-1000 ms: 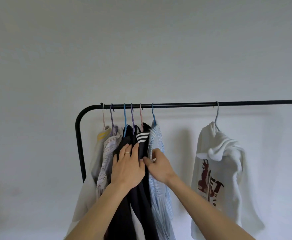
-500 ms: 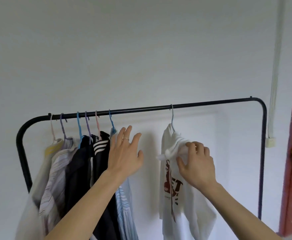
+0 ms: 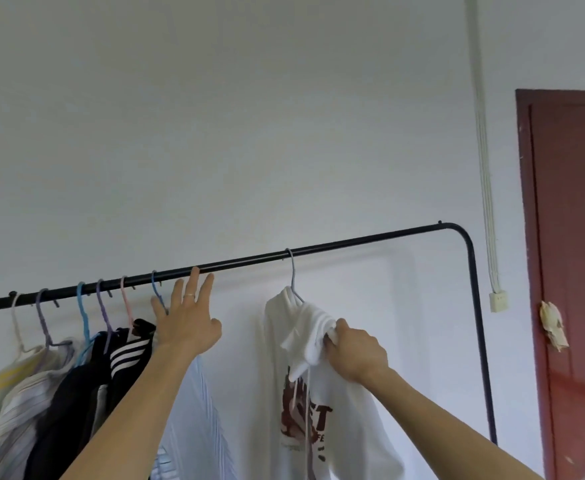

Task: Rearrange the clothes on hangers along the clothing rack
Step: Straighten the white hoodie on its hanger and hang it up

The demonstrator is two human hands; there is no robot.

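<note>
At three o'clock from the spread, empty left hand [image 3: 188, 325], the right hand [image 3: 356, 353] grips a white printed hoodie [image 3: 351, 429]; tugging might unhook its grey wire hanger [image 3: 293, 276].

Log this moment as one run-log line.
left hand: open, fingers spread up by rail | right hand: grips white hoodie | hoodie: hangs apart from bunched clothes

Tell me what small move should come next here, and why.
Probably slide the white hoodie left along the rail toward the other clothes. The right hand grips its hood, it hangs alone on its hanger, and the open left hand is raised by the bare stretch of rail between them.
</note>
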